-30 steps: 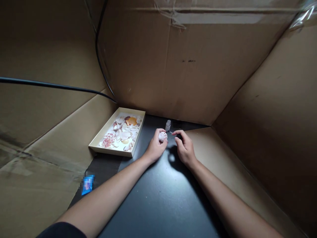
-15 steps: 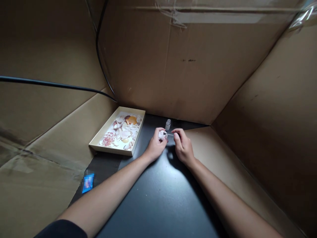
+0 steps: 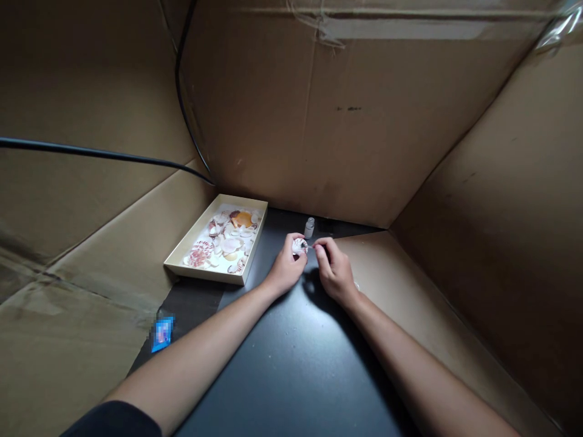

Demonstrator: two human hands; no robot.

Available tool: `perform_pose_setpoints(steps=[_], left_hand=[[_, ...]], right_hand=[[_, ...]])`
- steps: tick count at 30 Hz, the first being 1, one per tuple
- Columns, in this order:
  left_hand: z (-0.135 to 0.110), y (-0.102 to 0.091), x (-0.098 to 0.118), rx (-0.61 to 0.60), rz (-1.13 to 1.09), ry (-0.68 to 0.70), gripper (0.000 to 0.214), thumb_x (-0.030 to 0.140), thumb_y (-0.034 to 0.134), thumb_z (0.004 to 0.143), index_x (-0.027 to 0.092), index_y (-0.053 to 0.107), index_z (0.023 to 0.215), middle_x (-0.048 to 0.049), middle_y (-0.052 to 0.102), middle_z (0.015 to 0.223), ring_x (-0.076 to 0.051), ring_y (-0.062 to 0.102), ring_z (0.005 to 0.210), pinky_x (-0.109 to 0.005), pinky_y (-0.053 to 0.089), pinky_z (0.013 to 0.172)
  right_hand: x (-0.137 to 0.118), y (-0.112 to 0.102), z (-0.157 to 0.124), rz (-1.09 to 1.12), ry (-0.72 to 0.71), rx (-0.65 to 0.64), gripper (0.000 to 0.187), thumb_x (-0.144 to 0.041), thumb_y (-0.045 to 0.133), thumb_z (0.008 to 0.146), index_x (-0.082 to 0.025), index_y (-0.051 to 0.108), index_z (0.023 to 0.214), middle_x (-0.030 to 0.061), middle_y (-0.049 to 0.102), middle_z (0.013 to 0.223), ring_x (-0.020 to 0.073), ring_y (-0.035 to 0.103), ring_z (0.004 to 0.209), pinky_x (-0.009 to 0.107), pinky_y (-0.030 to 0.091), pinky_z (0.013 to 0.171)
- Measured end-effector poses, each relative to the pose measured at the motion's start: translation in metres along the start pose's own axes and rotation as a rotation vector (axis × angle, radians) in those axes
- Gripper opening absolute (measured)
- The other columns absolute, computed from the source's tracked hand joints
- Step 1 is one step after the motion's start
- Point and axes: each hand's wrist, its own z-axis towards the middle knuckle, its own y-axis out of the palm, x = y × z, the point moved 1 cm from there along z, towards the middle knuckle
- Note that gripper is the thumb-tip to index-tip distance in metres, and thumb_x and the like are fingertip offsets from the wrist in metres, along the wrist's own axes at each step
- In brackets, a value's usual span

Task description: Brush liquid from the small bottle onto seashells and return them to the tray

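Observation:
A seashell, whitish with dark reddish stripes, is held between the thumb and fingers of my left hand. Close by on the right, my right hand pinches a thin pale rod. Its tip reaches the shell's right side; whether it touches cannot be made out, and the rest is hidden in the fingers. Just behind both hands stands a small bottle with whitish contents, upright on the dark table.
To the left, a shallow cream box holds many shells, among them an orange one. A blue packet lies by my left forearm. Cardboard walls enclose the table; a black cable runs along the left.
My right hand has moved slightly left toward the shell, and less of the rod shows. The left hand keeps its hold on the shell, nearly still.

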Motion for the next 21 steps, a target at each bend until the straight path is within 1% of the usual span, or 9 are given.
perform_pose_setpoints(steps=[2,3,6,10,11,13,14,17,21], left_hand=[[-0.0001,0.0001,-0.0001,0.002,0.012,-0.004,0.035,0.014,0.054,0.077,0.019,0.047,0.112,-0.0014,0.057,0.093,-0.011,0.054,0.079,-0.025,0.043,0.077],[-0.0001,0.0002,-0.0003,-0.004,0.011,0.001,0.036,0.013,0.054,0.077,0.019,0.047,0.111,-0.0016,0.057,0.094,-0.012,0.054,0.080,-0.025,0.043,0.077],[0.0002,0.0002,-0.0016,-0.014,-0.006,0.006,0.036,0.010,0.052,0.077,0.019,0.047,0.111,-0.0020,0.057,0.095,-0.012,0.055,0.081,-0.025,0.044,0.077],[0.0005,-0.0001,-0.0023,0.002,-0.024,-0.029,0.035,0.010,0.052,0.077,0.020,0.049,0.110,-0.0009,0.058,0.089,-0.011,0.054,0.076,-0.025,0.045,0.075],[0.0005,-0.0001,-0.0018,0.010,-0.025,-0.023,0.034,0.010,0.052,0.077,0.020,0.049,0.110,-0.0011,0.059,0.090,-0.012,0.055,0.077,-0.025,0.045,0.075],[0.0004,-0.0002,-0.0008,0.026,-0.022,-0.012,0.033,0.010,0.054,0.076,0.020,0.050,0.108,-0.0013,0.060,0.091,-0.012,0.055,0.079,-0.026,0.046,0.077],[0.0004,-0.0003,-0.0005,0.030,-0.020,-0.016,0.033,0.010,0.053,0.077,0.020,0.050,0.108,-0.0010,0.060,0.091,-0.012,0.055,0.078,-0.026,0.046,0.077],[0.0003,-0.0003,-0.0008,0.020,-0.022,-0.052,0.030,0.011,0.050,0.079,0.021,0.050,0.107,0.0003,0.060,0.087,-0.011,0.055,0.073,-0.025,0.046,0.073],[0.0004,-0.0004,-0.0014,0.013,-0.033,-0.050,0.031,0.012,0.051,0.079,0.021,0.049,0.108,0.0002,0.060,0.088,-0.011,0.055,0.074,-0.025,0.046,0.073]], right_hand=[[0.0006,-0.0008,-0.0002,-0.016,0.049,0.083,0.021,-0.036,0.040,0.096,-0.022,0.056,0.094,-0.0010,0.058,0.070,0.0145,0.053,0.061,0.025,0.039,0.060],[0.0003,-0.0008,-0.0004,-0.002,0.029,0.085,0.021,-0.035,0.039,0.096,-0.022,0.055,0.094,-0.0005,0.058,0.072,0.0146,0.054,0.062,0.025,0.040,0.062],[-0.0010,0.0010,-0.0010,0.016,-0.045,-0.049,0.019,-0.034,0.041,0.095,-0.022,0.055,0.094,0.0006,0.061,0.078,0.0145,0.055,0.067,0.025,0.041,0.065],[0.0000,0.0000,-0.0015,-0.008,0.044,0.084,0.020,-0.035,0.039,0.096,-0.022,0.054,0.092,-0.0014,0.057,0.070,0.0138,0.051,0.059,0.025,0.037,0.059],[-0.0004,0.0002,-0.0015,0.005,0.020,0.068,0.020,-0.035,0.039,0.096,-0.022,0.054,0.092,-0.0010,0.058,0.072,0.0139,0.051,0.060,0.025,0.037,0.060],[-0.0015,0.0012,-0.0016,0.015,-0.033,-0.021,0.020,-0.036,0.041,0.095,-0.022,0.055,0.093,-0.0004,0.059,0.075,0.0141,0.053,0.064,0.024,0.039,0.062],[-0.0018,0.0014,-0.0016,0.009,-0.027,-0.039,0.020,-0.036,0.041,0.095,-0.022,0.055,0.093,-0.0005,0.059,0.075,0.0140,0.054,0.064,0.024,0.039,0.063],[-0.0019,0.0005,-0.0013,-0.021,0.061,0.059,0.023,-0.036,0.038,0.096,-0.022,0.054,0.090,-0.0014,0.056,0.068,0.0137,0.051,0.058,0.025,0.036,0.058],[-0.0026,-0.0002,-0.0011,-0.027,-0.016,0.023,0.021,-0.036,0.040,0.095,-0.022,0.055,0.090,-0.0003,0.058,0.073,0.0140,0.053,0.062,0.024,0.038,0.062]])
